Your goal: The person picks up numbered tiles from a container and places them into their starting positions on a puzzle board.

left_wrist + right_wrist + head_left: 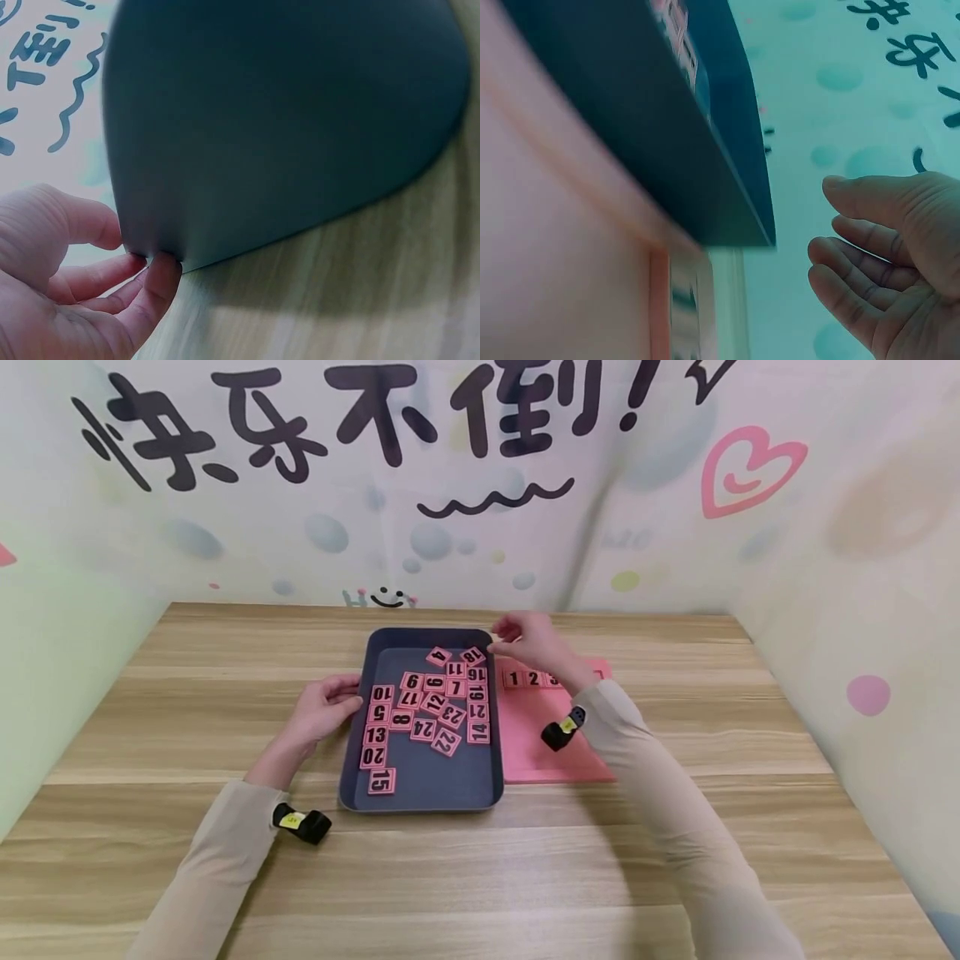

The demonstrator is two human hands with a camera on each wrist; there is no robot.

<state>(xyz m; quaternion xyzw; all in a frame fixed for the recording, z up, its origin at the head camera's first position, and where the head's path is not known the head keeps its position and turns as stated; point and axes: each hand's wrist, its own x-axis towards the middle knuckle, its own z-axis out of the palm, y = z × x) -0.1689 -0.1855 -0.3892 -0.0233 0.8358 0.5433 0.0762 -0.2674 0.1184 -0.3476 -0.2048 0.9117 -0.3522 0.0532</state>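
Desk (pixel 450 885): one dark tray (pixel 427 785), long axis running away, holding numbered tiles (pixel 434 683). Left hand (pixel 321 710): relaxed fingers against tray's left wall. Right hand (pixel 534 643): empty, loosely bent, by tray's far right corner, nearest tile 18 (pixel 472 657).

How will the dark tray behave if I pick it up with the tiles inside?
The dark tray is probably stiff, since its rim looks even all round. The number tiles lie at odd angles, so they'd likely slide if it tilted. Its broad, shallow shape makes rolling or tipping unlikely.
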